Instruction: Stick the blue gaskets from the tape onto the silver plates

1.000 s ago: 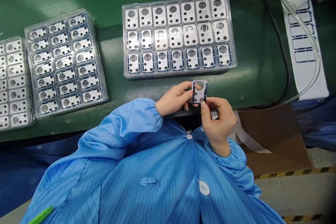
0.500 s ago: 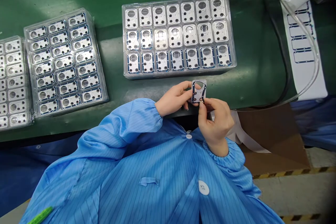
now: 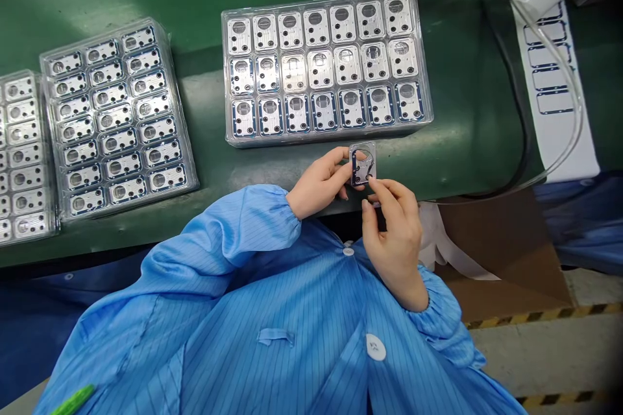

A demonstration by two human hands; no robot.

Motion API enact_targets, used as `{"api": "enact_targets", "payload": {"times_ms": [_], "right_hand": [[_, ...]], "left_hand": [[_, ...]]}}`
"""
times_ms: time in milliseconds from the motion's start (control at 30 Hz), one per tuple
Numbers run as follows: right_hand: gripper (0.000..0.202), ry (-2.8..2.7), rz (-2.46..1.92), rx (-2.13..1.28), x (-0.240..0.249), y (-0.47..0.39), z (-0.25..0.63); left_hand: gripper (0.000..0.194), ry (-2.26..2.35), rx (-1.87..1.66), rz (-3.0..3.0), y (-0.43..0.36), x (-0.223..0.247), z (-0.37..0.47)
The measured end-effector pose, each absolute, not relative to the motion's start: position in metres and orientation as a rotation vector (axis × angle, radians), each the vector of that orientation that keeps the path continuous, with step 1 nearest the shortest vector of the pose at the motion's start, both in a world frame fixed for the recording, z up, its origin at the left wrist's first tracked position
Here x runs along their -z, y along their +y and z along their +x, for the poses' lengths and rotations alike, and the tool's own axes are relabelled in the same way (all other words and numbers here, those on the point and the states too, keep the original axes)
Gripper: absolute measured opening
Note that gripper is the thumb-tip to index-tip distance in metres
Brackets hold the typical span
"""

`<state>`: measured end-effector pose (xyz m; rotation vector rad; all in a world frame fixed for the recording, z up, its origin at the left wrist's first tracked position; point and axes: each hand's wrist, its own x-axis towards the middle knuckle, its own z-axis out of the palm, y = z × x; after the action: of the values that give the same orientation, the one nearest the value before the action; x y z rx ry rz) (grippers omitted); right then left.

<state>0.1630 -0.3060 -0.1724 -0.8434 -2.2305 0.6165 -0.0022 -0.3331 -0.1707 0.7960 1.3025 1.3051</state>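
My left hand [image 3: 321, 183] holds a small silver plate [image 3: 363, 157] by its left edge, thumb in front and fingers behind. A dark blue frame-shaped strip lies on the plate, along its left side and curving over its right part. My right hand [image 3: 393, 227] is at the plate's lower right corner, a fingertip touching there, thumb apart from the finger. Just beyond the hands stands a stacked clear tray [image 3: 327, 137] with rows of silver plates; those in the nearest row have blue edging.
Two more trays of plates, one whole [image 3: 182, 136] and one cut off [image 3: 30, 157], stand at the left. On the right are a white sheet [image 3: 567, 142] with blue frames, a dark cable [image 3: 518, 104], a clear tube and white plastic. A brown box [image 3: 511, 253] sits below the table edge.
The thumb of my right hand has come away from the plate's lower edge, and the hand has dropped slightly. The blue strip's right part has changed shape. The view has shifted a little.
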Motion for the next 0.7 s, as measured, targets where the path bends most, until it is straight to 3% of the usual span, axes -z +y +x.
{"api": "enact_targets", "payload": {"times_ms": [700], "right_hand": [[0.025,-2.093,-0.991,-0.767,0.168,-0.297,0.168]], "left_hand": [[0.022,1.260,-1.229,0.823,-0.332,0.169,-0.004]]}}
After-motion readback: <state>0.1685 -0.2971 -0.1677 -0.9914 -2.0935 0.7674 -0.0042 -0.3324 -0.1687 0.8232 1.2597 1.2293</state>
